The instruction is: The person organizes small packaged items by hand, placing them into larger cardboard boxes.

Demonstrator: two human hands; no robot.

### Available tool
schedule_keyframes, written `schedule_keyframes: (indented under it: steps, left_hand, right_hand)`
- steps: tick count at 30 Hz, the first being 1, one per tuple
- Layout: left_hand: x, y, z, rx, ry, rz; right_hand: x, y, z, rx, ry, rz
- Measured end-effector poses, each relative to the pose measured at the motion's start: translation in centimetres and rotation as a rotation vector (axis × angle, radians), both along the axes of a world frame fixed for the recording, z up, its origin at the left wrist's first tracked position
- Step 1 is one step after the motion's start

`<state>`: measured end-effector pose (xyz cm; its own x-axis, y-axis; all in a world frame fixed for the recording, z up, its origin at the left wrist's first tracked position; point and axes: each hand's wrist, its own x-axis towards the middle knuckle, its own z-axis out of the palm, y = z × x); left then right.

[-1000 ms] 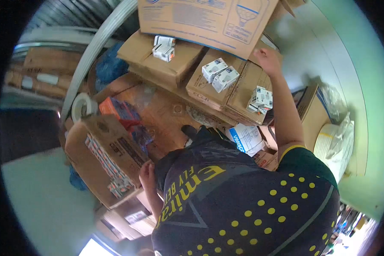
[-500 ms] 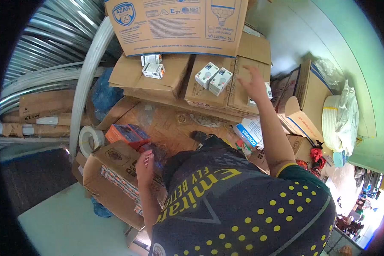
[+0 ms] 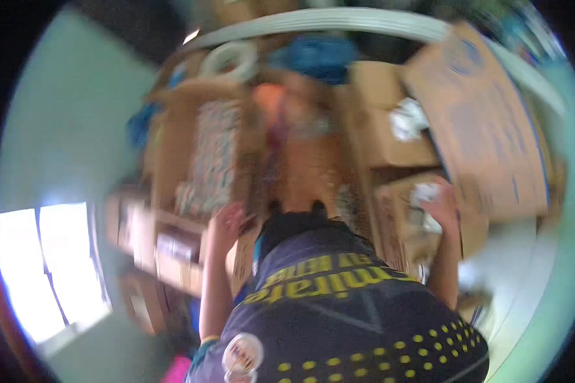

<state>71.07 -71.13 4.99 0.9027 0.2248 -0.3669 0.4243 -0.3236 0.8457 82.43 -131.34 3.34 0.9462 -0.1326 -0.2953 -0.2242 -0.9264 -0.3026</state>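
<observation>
Motion smears the whole head view. My left hand [image 3: 231, 217] is at the near right corner of an open carton [image 3: 166, 143] packed with rows of small white-and-orange boxes [image 3: 214, 150]; its fingers are blurred. On the other side, my right hand [image 3: 442, 205] reaches over a closed brown carton [image 3: 402, 220], right at the small white boxes [image 3: 425, 191] on top. Its fingers are smeared too, and I cannot tell whether they grip one. More white boxes [image 3: 407, 120] sit on the carton farther back.
A large printed carton [image 3: 485, 127] stands at the right. White coiled tubing [image 3: 230, 62] and a blue plastic bag [image 3: 316, 59] are at the back, under a long pale curved pipe [image 3: 326, 21]. Orange-brown floor [image 3: 310, 169] shows between the cartons. A bright window [image 3: 51, 268] is at left.
My view has swung left, bringing the carton of small boxes toward the front. My right hand now overlaps the white boxes on the carton; before, it was spread beside them.
</observation>
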Motion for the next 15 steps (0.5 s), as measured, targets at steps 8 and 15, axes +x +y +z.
schedule_keyframes:
  steps: [8,15]
  left_hand:
    - [-0.7,-1.0,1.2,-0.63,-0.134,0.128]
    - [3.8,3.5,1.9,-0.655,-0.175,0.241]
  right_hand:
    - [7.0,27.1,9.2,0.502,-0.231,0.868]
    - [6.7,49.9,10.1,0.418,-0.147,1.402]
